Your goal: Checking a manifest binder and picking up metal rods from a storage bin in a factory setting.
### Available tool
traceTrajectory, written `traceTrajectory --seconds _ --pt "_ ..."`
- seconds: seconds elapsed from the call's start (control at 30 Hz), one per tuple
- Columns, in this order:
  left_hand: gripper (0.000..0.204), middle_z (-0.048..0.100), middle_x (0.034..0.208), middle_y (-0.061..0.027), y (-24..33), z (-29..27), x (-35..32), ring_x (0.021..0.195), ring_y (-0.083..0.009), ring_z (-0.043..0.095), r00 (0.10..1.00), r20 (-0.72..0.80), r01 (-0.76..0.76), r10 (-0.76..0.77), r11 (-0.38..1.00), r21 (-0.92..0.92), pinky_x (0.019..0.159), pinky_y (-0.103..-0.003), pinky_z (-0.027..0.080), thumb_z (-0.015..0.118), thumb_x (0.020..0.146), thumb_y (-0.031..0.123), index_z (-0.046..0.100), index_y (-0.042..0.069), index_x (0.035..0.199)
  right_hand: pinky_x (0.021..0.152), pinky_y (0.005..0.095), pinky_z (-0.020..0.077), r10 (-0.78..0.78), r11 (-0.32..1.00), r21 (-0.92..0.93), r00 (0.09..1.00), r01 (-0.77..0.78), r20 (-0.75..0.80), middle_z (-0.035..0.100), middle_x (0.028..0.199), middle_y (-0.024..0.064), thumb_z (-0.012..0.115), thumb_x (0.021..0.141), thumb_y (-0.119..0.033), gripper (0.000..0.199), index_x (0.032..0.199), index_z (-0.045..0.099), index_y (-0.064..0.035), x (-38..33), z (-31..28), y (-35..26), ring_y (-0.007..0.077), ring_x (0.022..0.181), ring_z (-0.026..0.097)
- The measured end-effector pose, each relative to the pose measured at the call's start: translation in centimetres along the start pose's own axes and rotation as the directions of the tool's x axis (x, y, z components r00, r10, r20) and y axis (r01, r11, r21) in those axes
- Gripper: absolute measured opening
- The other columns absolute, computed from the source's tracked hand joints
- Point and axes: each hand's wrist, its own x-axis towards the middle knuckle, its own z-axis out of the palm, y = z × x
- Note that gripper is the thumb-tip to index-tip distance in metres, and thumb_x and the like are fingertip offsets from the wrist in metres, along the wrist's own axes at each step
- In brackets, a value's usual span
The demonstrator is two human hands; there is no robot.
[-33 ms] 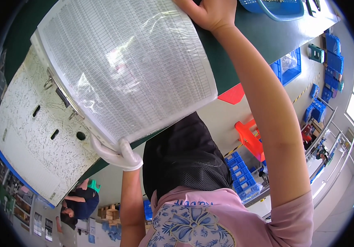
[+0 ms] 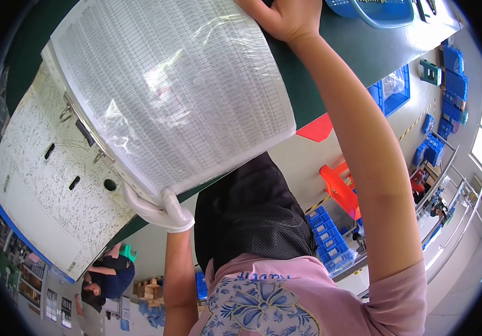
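An open lever-arch binder (image 2: 45, 190) with a marbled inner cover lies on a green table (image 2: 358, 45). Its metal ring mechanism (image 2: 84, 131) holds a thick stack of clear-sleeved sheets (image 2: 174, 95) printed with tables, lifted and curved over to the right. My left hand (image 2: 160, 208), in a white glove, grips the stack's near edge by the rings. My bare right hand (image 2: 288, 17) holds the stack's far right corner, the arm stretched out across the table.
A blue basket (image 2: 381, 8) stands on the table beyond my right hand. Below the table edge are a red stool (image 2: 342, 187) and blue crates (image 2: 328, 235). Another person (image 2: 109, 274) crouches on the floor at the lower left.
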Motion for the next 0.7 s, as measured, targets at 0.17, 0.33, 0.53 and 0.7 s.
traceTrajectory --seconds 0.17,0.33,0.53,0.7 --pt "0.071 0.036 0.119 -0.0269 -0.03 -0.09 -0.05 0.106 -0.0339 0.046 1.0 0.0 0.015 -0.015 1.0 0.005 0.087 -0.043 0.043 0.046 0.064 0.019 0.027 -0.011 0.126 0.052 0.0315 0.0402 0.041 0.999 -0.009 0.999 -0.04 0.036 0.054 0.065 0.0118 0.053 0.069 -0.053 0.048 0.072 0.054 -0.0049 0.08 -0.09 -0.02 0.0228 0.057 0.052" --pt "0.072 0.037 0.119 -0.0269 0.04 0.04 -0.14 0.108 -0.034 0.046 1.0 -0.01 0.022 -0.023 1.0 -0.013 0.088 -0.044 0.043 0.046 0.064 0.019 0.027 -0.011 0.126 0.051 0.0313 0.0398 0.024 1.0 -0.008 0.999 -0.024 0.027 0.054 0.065 0.0116 0.052 0.07 -0.054 0.049 0.071 0.053 -0.005 0.06 0.01 0.13 0.0224 0.056 0.051" --pt "0.069 0.033 0.126 -0.0296 -0.1 -0.05 -0.25 0.118 -0.0375 0.038 1.0 0.016 0.026 -0.025 0.999 -0.046 0.097 -0.046 0.033 0.043 0.068 0.016 0.024 -0.012 0.129 0.051 0.0316 0.04 0.015 1.0 -0.008 1.0 -0.015 0.02 0.053 0.065 0.0119 0.052 0.07 -0.054 0.049 0.071 0.053 -0.0045 0.04 0.01 0.08 0.0229 0.056 0.051" --pt "0.07 0.036 0.12 -0.0271 -0.32 0.0 -0.32 0.109 -0.0338 0.045 1.0 -0.018 0.014 -0.014 1.0 0.0 0.089 -0.044 0.042 0.046 0.067 0.022 0.028 -0.01 0.127 0.051 0.0316 0.0402 0.005 1.0 -0.017 1.0 -0.005 0.013 0.054 0.065 0.012 0.052 0.071 -0.052 0.048 0.071 0.053 -0.0044 0.0 -0.06 0.07 0.0231 0.056 0.051"
